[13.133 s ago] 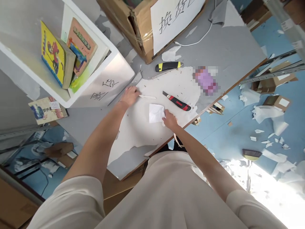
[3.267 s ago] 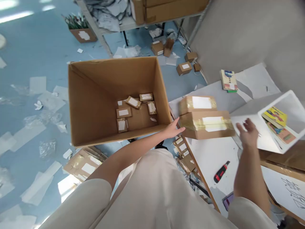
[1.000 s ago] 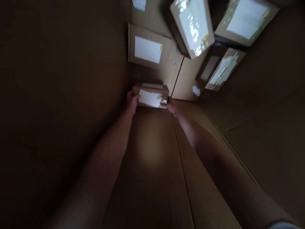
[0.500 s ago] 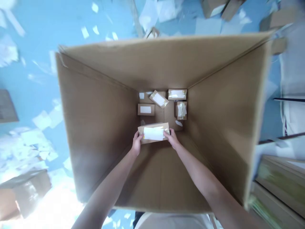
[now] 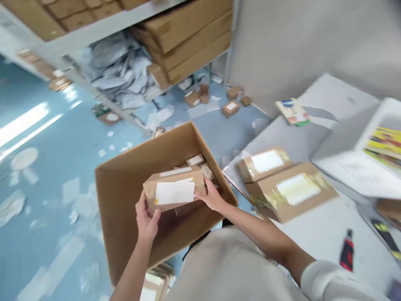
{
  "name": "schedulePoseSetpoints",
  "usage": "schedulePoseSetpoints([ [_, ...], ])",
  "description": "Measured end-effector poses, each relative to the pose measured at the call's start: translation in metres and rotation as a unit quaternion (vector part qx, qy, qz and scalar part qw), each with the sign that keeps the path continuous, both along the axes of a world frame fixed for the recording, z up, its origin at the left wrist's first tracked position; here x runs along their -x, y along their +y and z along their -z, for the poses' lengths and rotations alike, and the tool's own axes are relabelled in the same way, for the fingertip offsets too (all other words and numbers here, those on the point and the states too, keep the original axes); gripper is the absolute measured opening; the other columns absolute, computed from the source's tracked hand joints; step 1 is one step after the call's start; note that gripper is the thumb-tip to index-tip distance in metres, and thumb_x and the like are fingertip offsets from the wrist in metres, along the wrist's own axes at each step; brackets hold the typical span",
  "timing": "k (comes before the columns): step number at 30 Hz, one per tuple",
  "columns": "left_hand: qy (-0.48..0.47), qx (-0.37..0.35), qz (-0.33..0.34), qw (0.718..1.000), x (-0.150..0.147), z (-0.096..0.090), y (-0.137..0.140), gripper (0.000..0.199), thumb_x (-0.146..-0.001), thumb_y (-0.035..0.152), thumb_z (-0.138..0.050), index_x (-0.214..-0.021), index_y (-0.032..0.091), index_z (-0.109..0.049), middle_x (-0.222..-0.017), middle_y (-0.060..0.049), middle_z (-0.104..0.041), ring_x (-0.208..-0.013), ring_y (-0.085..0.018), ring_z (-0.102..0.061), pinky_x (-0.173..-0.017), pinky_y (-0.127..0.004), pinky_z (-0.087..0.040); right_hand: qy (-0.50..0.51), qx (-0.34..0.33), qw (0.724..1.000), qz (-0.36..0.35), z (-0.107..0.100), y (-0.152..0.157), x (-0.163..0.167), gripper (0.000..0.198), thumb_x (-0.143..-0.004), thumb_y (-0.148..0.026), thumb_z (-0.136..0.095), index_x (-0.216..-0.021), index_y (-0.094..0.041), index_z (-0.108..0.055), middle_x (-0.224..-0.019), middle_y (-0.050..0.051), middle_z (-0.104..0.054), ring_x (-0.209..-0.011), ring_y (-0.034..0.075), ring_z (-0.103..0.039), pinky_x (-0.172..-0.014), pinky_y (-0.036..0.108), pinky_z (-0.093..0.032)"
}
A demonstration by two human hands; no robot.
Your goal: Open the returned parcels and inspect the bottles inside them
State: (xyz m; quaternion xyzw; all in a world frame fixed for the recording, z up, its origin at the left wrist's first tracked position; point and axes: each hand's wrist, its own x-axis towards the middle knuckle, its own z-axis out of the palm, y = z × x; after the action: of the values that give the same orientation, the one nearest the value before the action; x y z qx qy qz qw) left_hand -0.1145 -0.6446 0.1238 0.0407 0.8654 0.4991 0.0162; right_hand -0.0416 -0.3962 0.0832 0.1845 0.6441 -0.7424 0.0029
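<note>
Labelled cardboard parcel (image 5: 174, 191) held above large open carton (image 5: 115, 211), left hand (image 5: 146, 222) and right hand (image 5: 212, 196) clamped on its opposite ends; best hold it level, grip even, knuckles and corners clear of the carton's rim

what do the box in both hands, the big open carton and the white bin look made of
Held box: matte brown cardboard, glossy tape apparently at the ends. Big open carton: dull brown cardboard, plain flat walls. White bin: smooth, thick-rimmed, perhaps foam or plastic; blur leaves it open.
</note>
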Motion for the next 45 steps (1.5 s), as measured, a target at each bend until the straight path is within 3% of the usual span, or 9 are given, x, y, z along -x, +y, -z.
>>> schedulePoseSetpoints([
  [4,0.124,0.029,0.148,0.981,-0.011,-0.043,0.005,0.106,-0.067,0.082,-0.054,-0.147,0.015,-0.039,-0.111,-0.012,-0.051,-0.110,-0.031,-0.053,-0.098,-0.048,-0.046,0.055,-0.046,0.995,0.064,-0.048,0.009,-0.083,0.094,-0.071,-0.067,-0.069,-0.149,-0.027,-0.037,-0.134,0.011,-0.051,-0.123,0.029,-0.048,-0.094,0.042,-0.051],
  [10,0.088,-0.018,0.352,0.932,-0.087,-0.088,0.043,0.104,-0.067,0.084,-0.053,-0.149,0.021,-0.037,-0.113,-0.010,-0.047,-0.110,-0.030,-0.052,-0.094,-0.047,-0.049,0.060,-0.118,0.963,0.235,-0.086,-0.017,-0.245,0.082,-0.076,-0.073,-0.058,-0.142,-0.026,-0.048,-0.116,0.010,-0.052,-0.107,0.026,-0.052,-0.085,0.037,-0.053],
  [12,0.060,-0.048,0.417,0.906,-0.119,-0.089,0.060,0.103,-0.068,0.084,-0.053,-0.149,0.022,-0.036,-0.118,-0.011,-0.045,-0.113,-0.031,-0.052,-0.094,-0.046,-0.049,0.049,-0.136,0.947,0.288,-0.091,-0.033,-0.299,0.077,-0.078,-0.072,-0.057,-0.140,-0.027,-0.051,-0.116,0.010,-0.053,-0.109,0.027,-0.053,-0.086,0.037,-0.053],
  [15,-0.017,-0.089,0.547,0.832,-0.166,-0.080,0.091,0.099,-0.071,0.077,-0.058,-0.152,0.027,-0.031,-0.128,-0.012,-0.040,-0.119,-0.032,-0.051,-0.096,-0.044,-0.048,0.010,-0.154,0.904,0.398,-0.091,-0.055,-0.372,0.070,-0.079,-0.072,-0.055,-0.134,-0.029,-0.056,-0.118,0.010,-0.055,-0.114,0.028,-0.054,-0.091,0.038,-0.052],
  [20,-0.111,-0.094,0.672,0.727,-0.238,-0.053,0.157,0.097,-0.073,0.068,-0.065,-0.153,0.028,-0.026,-0.131,-0.013,-0.040,-0.126,-0.033,-0.046,-0.105,-0.048,-0.041,-0.071,-0.147,0.820,0.549,-0.070,-0.063,-0.453,0.064,-0.080,-0.071,-0.054,-0.129,-0.029,-0.060,-0.121,0.010,-0.057,-0.121,0.031,-0.052,-0.101,0.045,-0.046],
  [24,-0.153,-0.078,0.684,0.709,-0.281,-0.025,0.217,0.095,-0.074,0.061,-0.068,-0.152,0.027,-0.027,-0.136,-0.013,-0.039,-0.132,-0.033,-0.041,-0.109,-0.048,-0.038,-0.090,-0.106,0.799,0.585,-0.039,-0.031,-0.490,0.064,-0.081,-0.067,-0.057,-0.132,-0.029,-0.057,-0.121,0.010,-0.058,-0.121,0.031,-0.053,-0.100,0.046,-0.047],
  [34,-0.174,-0.056,0.593,0.785,-0.336,0.030,0.354,0.095,-0.072,0.056,-0.073,-0.147,0.020,-0.029,-0.152,-0.018,-0.033,-0.141,-0.033,-0.035,-0.115,-0.049,-0.031,-0.084,-0.060,0.869,0.485,0.006,0.138,-0.529,0.082,-0.078,-0.059,-0.064,-0.150,-0.030,-0.036,-0.133,0.011,-0.050,-0.123,0.032,-0.051,-0.094,0.046,-0.051],
  [39,-0.172,-0.049,0.568,0.804,-0.334,0.052,0.387,0.096,-0.073,0.054,-0.073,-0.149,0.020,-0.026,-0.156,-0.018,-0.029,-0.144,-0.032,-0.030,-0.119,-0.049,-0.025,-0.102,-0.073,0.883,0.453,0.024,0.185,-0.521,0.086,-0.079,-0.054,-0.064,-0.153,-0.029,-0.029,-0.134,0.011,-0.048,-0.126,0.030,-0.047,-0.098,0.045,-0.049],
  [45,-0.200,-0.014,0.577,0.792,-0.328,0.080,0.391,0.114,-0.067,0.050,-0.080,-0.155,0.023,-0.012,-0.161,-0.016,-0.016,-0.147,-0.031,-0.023,-0.119,-0.047,-0.025,-0.152,-0.097,0.873,0.452,0.045,0.196,-0.520,0.093,-0.072,-0.046,-0.071,-0.153,-0.029,-0.027,-0.139,0.012,-0.042,-0.130,0.032,-0.043,-0.101,0.051,-0.045],
])
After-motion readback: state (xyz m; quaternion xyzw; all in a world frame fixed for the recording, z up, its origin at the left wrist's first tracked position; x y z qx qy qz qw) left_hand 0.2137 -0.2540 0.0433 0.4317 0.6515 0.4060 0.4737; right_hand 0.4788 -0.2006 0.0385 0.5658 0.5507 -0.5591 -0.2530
